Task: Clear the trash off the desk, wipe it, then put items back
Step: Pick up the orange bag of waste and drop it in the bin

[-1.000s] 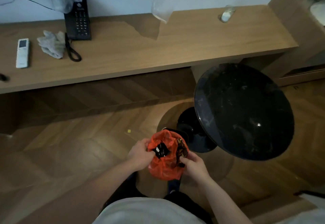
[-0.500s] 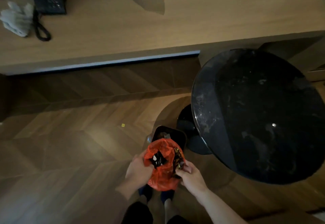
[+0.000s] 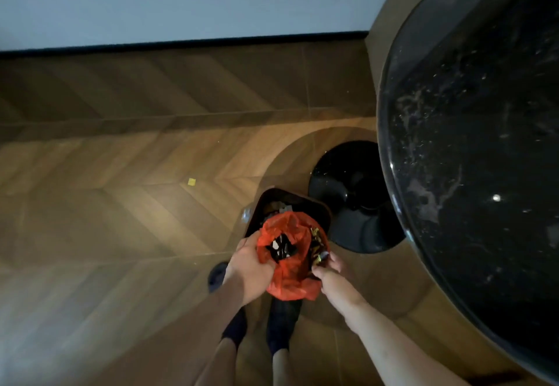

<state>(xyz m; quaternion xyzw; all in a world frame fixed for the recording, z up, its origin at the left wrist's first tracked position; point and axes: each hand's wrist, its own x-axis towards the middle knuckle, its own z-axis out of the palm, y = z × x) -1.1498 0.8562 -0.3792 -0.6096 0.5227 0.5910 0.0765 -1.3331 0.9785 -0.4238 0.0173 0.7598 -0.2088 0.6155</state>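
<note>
One orange plastic bag is held over one dark bin that stands on the wood floor. The bag mouth is open upward. Inside it lie dark, shiny scraps of wrapper; their number cannot be told. At the bag's right edge a small bunch of gold and dark wrappers sits against the plastic.

The bin is open at the top. Only its far part shows beyond the bag — a few dim scraps lie inside, too dark to count.

Left hand: fingers curled round the left side of the bag, gripping the plastic near the mouth. Right hand: fingertips pinched on the right rim of the bag at the wrappers; whether they hold plastic, wrappers or both cannot be told.

Position of the bag: above the near half of the bin, between the two hands, directly over the person's two dark-socked feet.

Other items — counted:
- One round black table, top at the right edge of the view, with pale smears and specks on its surface.
- One round black table base, on the floor just beside the bin's right side.
- One small yellow scrap on the floor, well apart from the bin, to its left.
- One small clear scrap on the floor, touching or just beside the bin's left wall.
</note>
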